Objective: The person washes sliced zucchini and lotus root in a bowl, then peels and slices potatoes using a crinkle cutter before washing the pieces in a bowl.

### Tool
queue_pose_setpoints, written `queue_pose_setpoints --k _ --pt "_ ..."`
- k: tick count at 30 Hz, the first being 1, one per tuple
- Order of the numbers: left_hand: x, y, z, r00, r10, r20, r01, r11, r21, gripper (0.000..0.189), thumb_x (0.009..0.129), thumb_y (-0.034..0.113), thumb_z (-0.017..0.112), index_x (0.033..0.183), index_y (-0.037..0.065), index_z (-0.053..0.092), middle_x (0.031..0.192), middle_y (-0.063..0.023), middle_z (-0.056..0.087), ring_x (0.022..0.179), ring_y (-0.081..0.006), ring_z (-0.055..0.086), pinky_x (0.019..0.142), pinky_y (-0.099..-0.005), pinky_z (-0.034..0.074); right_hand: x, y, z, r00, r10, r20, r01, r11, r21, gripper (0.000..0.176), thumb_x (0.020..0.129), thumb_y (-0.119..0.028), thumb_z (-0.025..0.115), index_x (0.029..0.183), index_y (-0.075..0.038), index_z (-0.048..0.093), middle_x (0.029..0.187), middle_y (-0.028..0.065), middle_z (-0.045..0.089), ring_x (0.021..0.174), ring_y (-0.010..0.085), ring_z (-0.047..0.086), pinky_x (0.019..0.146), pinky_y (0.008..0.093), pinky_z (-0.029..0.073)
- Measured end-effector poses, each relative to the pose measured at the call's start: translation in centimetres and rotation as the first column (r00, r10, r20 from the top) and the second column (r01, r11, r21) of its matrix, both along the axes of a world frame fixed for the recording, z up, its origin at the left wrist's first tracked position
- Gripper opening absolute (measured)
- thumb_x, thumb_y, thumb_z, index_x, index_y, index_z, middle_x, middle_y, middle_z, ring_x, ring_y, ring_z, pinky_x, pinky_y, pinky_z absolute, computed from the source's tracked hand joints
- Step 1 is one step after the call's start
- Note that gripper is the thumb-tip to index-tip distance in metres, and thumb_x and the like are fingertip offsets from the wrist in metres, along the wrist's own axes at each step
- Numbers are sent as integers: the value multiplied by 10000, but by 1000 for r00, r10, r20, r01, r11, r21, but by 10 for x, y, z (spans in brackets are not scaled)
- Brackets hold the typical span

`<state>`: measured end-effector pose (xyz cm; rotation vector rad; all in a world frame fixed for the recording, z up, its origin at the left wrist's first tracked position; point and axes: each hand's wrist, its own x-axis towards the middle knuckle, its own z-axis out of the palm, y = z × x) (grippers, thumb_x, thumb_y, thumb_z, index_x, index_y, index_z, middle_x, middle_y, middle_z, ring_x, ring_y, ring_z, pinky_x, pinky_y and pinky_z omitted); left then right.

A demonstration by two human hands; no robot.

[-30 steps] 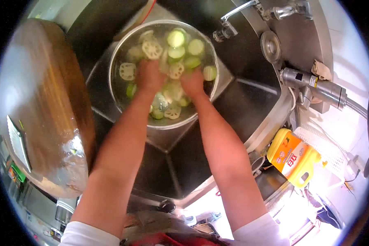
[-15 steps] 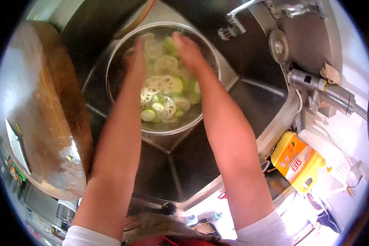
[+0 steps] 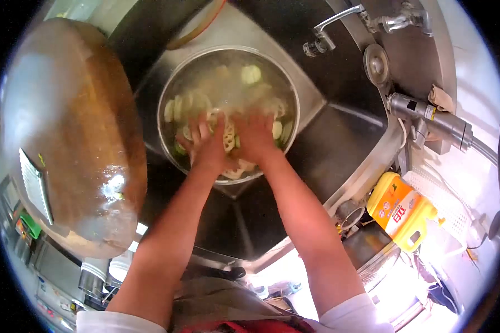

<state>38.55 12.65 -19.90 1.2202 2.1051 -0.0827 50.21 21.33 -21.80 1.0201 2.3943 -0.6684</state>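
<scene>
Head view: in the sink, one steel bowl of lotus root slices, uncountable. Inside the bowl, left hand splayed, right hand flat, both loose on slices, hiding some. Left of bowl, one chopping board bearing one cleaver; behind, one faucet; right, one yellow oil bottle.

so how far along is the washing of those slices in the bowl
Cutting looks done: the lotus root slices sit in the metal bowl, the cleaver lies on the cutting board. In hand: left hand and right hand are in among them. Left, probably: lifting them out.
</scene>
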Motion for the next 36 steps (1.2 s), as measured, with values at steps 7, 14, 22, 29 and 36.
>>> queue_pose_setpoints --k 7,14,22,29,36 --pt "-49 37 -80 832 494 252 -535 835 130 804 716 312 757 1401 156 365 1337 -238 414 1222 -441 411 952 -541 419 -43 42 -32 955 -204 215 192 979 75 564 777 -372 688 1259 -128 526 1193 240 549 1109 426 530 914 504 456" --pt "-23 14 -45 793 580 186 -596 678 430 750 704 273 712 1363 93 402 1317 -235 446 1209 -427 442 995 -460 409 5 51 -62 893 -334 -302 386 913 131 505 852 -458 612 1119 -31 631 1056 260 631 981 365 620 865 467 484" --pt "-16 29 -85 311 934 177 -930 337 -145 843 687 415 762 1335 -14 434 1329 -219 486 1201 -364 493 998 -440 420 -5 2 -92 50 -953 299 958 -39 -284 879 875 -667 468 1373 55 407 1375 269 459 1230 386 493 1002 459 409" --pt "-29 32 -46 167 638 752 -893 421 -159 604 744 317 700 1224 -18 551 1213 -229 583 1077 -375 569 924 -436 448 -20 29 14 342 -940 14 493 166 -854 831 827 -521 662 1380 48 413 1336 185 512 1214 306 501 1031 387 393" --pt "16 -20 -32 650 692 314 -754 639 155 613 728 209 666 1268 -1 462 1204 -244 550 1194 -408 456 1001 -481 381 9 -49 1 735 -631 -247 576 774 -263 979 723 -354 771 1437 41 231 1446 290 304 1335 431 317 1099 478 290"
